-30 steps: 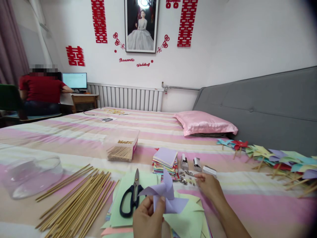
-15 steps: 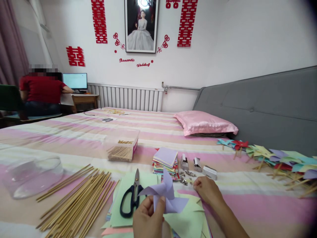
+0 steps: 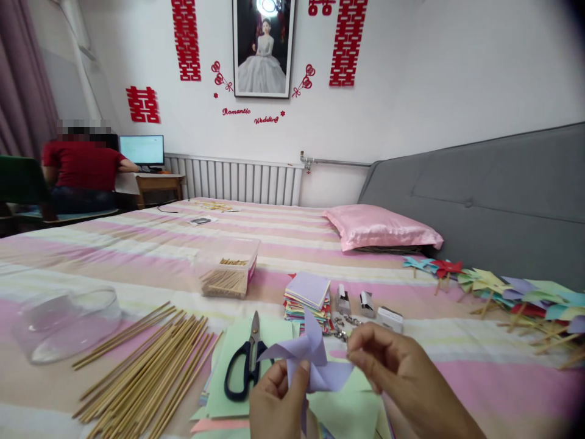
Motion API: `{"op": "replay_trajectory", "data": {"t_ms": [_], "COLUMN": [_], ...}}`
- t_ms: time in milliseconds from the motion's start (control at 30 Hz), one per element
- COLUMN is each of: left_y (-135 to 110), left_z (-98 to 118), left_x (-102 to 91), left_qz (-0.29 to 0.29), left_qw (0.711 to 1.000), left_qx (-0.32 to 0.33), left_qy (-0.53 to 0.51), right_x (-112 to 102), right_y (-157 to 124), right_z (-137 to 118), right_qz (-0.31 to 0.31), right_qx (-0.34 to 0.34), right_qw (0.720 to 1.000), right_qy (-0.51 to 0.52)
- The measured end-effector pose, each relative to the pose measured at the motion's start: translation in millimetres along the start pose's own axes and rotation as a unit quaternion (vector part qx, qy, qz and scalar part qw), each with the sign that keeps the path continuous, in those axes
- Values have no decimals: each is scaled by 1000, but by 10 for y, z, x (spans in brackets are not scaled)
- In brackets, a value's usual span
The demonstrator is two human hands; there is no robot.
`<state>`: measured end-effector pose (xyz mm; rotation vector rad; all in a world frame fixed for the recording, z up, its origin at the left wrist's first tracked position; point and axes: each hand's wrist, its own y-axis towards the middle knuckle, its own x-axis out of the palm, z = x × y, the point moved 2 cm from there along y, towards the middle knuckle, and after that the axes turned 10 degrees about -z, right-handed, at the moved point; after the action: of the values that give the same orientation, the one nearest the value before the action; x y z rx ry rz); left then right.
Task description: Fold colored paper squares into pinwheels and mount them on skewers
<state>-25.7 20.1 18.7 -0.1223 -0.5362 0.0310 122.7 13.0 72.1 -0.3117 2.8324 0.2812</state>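
My left hand (image 3: 274,405) is closed on the centre of a folded lilac paper pinwheel (image 3: 308,363), held just above the bed near the bottom of the view. My right hand (image 3: 393,366) is beside the pinwheel's right blade, thumb and forefinger pinched on something too small to make out. Just behind it lies a small heap of metal pins (image 3: 340,329). A stack of coloured paper squares (image 3: 308,296) sits beyond the pinwheel. Black-handled scissors (image 3: 247,363) rest on a green sheet (image 3: 228,378) to the left.
Loose bamboo sticks (image 3: 146,375) are spread at lower left, a clear bowl (image 3: 66,323) farther left, a box of short sticks (image 3: 228,274) behind. Finished pinwheels (image 3: 512,299) lie along the right by the grey headboard. A pink pillow (image 3: 381,225) lies behind. A person in red (image 3: 80,167) sits at a desk.
My right hand has drawn back from the pins on the bed and come up to the pinwheel with its fingers pinched. The left hand has stayed holding the pinwheel.
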Motion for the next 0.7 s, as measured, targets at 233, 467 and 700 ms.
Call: {"op": "replay_trajectory", "data": {"t_ms": [233, 467, 700], "left_y": [-2, -37, -23], "left_z": [-7, 80, 18], "left_x": [17, 68, 68], "left_qz": [-29, -88, -126], "left_qw": [996, 995, 990], "left_qx": [73, 40, -1], "left_qy": [32, -28, -65], "right_x": [306, 281, 232], "right_y": [-11, -5, -34], "right_z": [-86, -44, -50], "right_qz": [0, 28, 35], "right_qx": [-74, -117, -93], "right_qw": [984, 971, 974], "right_qy": [-161, -205, -205]}}
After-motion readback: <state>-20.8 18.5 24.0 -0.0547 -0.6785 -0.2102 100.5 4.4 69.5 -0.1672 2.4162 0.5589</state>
